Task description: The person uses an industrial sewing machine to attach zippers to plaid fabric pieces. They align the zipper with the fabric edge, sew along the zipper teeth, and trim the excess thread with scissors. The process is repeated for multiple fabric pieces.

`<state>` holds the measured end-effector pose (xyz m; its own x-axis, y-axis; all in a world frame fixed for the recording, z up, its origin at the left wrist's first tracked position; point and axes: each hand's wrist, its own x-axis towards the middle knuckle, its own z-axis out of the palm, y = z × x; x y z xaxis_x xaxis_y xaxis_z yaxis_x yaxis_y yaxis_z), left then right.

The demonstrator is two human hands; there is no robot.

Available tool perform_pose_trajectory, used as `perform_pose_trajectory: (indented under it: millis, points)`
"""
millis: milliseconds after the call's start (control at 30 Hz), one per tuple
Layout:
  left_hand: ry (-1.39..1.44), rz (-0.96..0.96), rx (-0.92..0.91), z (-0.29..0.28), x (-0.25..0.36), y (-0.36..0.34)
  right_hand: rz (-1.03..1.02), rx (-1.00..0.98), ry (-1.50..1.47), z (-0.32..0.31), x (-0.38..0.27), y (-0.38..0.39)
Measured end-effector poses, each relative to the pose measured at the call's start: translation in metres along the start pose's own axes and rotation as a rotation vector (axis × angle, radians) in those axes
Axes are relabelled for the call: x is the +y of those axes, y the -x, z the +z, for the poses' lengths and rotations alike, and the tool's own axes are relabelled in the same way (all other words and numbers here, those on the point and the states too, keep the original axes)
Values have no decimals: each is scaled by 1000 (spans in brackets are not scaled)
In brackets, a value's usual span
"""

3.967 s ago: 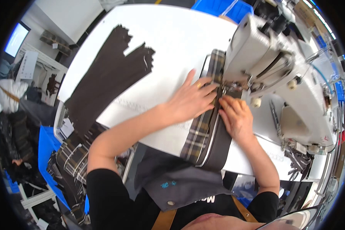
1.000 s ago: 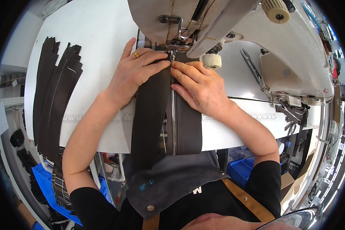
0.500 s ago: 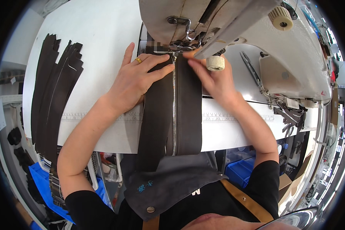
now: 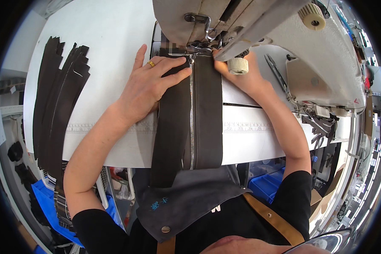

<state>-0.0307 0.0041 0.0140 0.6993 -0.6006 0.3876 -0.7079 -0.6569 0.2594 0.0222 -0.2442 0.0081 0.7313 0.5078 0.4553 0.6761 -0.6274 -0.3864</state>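
Dark brown fabric strips (image 4: 209,122) joined by a silver metal zipper (image 4: 192,122) lie lengthwise under the sewing machine's presser foot (image 4: 192,56). The lower ends hang over the table's front edge. My left hand (image 4: 150,84), with a gold ring, lies on the left strip. Its fingers are stretched and spread, two tips close to the zipper pull (image 4: 191,62). At the fabric's upper right edge is my right hand (image 4: 245,78). Its fingers are blurred and partly behind the machine's cream dial (image 4: 238,66), so their grip does not show.
The sewing machine head (image 4: 326,55) overhangs the back and right. Tweezers (image 4: 277,74) lie beside its base. Several dark strips (image 4: 59,101) are stacked on the left. Metal tools (image 4: 321,127) sit at the right edge; blue bins (image 4: 266,186) stand below the table.
My right hand has drawn back to the right from beside the presser foot to the fabric's edge. The fabric has shifted slightly away from me; my left hand stays on it.
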Motion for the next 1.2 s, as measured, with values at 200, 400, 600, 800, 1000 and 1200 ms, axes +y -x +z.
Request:
perform_pose_trajectory:
  millis: [200,400,600,800,1000,1200]
  points:
    - [-2,-7,-10,-1,0,0,106,-4,168,-10,-14,-1]
    - [-43,27,21,-1,-1,-1,-62,-45,125,-12,-45,15]
    - [-67,22,23,0,3,-1,-39,-187,203,-1,-47,24]
    - [-95,44,20,1,1,2,-39,-149,181,5,-45,25]
    - [-94,-47,-61,-4,10,3,-32,-203,213,-3,-49,25]
    - [-71,-49,-55,-2,5,0,-15,-173,183,0,-45,24]
